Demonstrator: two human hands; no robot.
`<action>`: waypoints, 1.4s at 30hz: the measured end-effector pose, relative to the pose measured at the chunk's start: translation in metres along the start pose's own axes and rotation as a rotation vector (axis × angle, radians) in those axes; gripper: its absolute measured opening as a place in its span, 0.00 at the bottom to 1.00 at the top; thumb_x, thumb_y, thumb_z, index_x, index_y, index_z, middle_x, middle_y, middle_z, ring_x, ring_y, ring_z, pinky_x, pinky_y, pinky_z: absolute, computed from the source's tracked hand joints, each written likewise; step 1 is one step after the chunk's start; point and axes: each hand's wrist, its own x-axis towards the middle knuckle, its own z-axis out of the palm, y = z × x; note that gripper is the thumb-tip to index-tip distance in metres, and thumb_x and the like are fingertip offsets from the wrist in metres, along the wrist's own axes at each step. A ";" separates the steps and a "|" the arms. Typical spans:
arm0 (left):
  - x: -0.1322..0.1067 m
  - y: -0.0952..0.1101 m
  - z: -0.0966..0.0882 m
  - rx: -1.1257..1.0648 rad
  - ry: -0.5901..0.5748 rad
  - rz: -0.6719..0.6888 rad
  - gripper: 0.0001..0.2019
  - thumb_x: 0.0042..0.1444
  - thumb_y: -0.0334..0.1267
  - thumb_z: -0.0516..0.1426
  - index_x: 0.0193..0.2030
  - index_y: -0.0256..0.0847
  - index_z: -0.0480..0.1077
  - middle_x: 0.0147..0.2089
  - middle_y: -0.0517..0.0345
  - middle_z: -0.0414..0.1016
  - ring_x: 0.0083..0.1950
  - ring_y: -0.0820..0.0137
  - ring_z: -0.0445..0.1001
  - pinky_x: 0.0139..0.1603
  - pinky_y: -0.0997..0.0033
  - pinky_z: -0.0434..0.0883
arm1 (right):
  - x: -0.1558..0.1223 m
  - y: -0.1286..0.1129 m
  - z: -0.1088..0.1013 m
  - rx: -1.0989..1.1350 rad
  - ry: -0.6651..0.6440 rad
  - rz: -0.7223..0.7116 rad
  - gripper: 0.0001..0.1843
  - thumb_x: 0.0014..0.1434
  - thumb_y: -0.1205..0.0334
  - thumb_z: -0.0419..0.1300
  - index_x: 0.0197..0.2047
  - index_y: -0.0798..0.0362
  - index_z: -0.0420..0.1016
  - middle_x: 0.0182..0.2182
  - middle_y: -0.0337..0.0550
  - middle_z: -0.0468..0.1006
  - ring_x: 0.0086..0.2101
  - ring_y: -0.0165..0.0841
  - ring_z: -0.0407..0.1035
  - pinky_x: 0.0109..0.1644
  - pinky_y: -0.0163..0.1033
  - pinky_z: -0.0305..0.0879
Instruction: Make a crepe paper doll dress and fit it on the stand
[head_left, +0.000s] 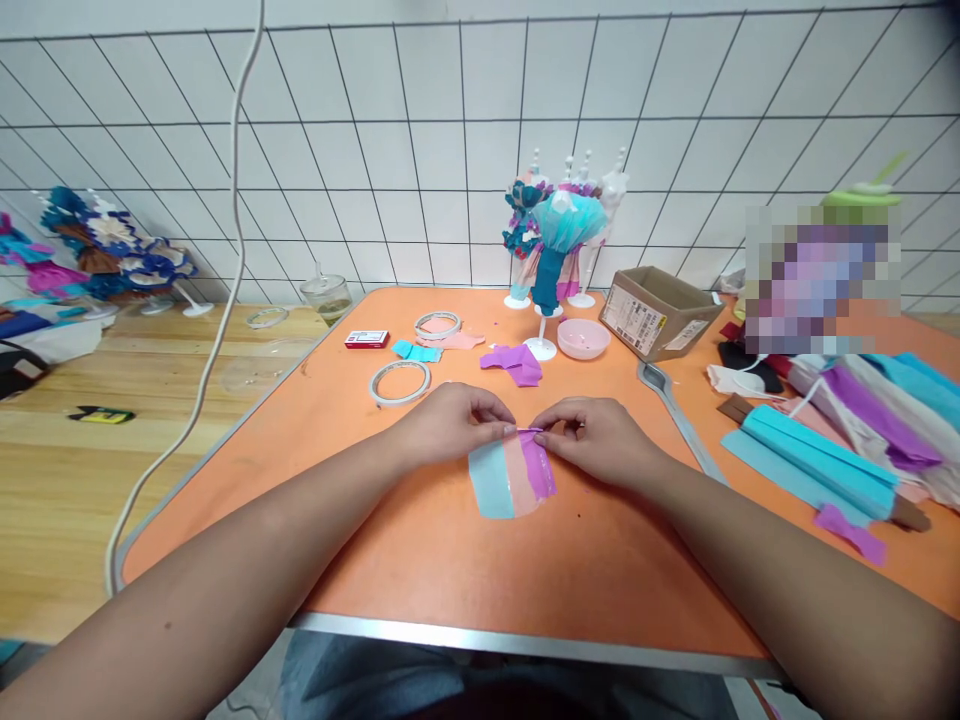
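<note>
A small piece of crepe paper point(495, 485) with light blue, peach and purple bands lies on the orange table in front of me. My left hand point(457, 425) pinches its top edge between thumb and fingers. Close beside it, my right hand point(589, 435) grips the purple top corner the same way. Shiny strips show along the purple band. Beyond my hands are a loose purple paper piece point(514, 365), a roll of white tape point(400, 383) and a small turquoise paper piece point(417, 351).
Mini mannequins in paper dresses point(566, 235) stand at the back, near a pink bowl point(583, 339) and a cardboard box point(660, 310). Metal scissors or a similar tool point(679, 415) and blue paper rolls point(817, 455) lie right. A white cable point(236, 200) hangs at left.
</note>
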 end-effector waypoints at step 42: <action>-0.003 0.014 0.006 -0.309 0.063 0.051 0.07 0.52 0.37 0.58 0.32 0.35 0.74 0.32 0.57 0.76 0.34 0.72 0.72 0.38 0.72 0.67 | -0.011 -0.023 0.003 0.517 -0.063 0.066 0.08 0.54 0.59 0.58 0.32 0.56 0.72 0.25 0.37 0.69 0.27 0.28 0.62 0.31 0.33 0.58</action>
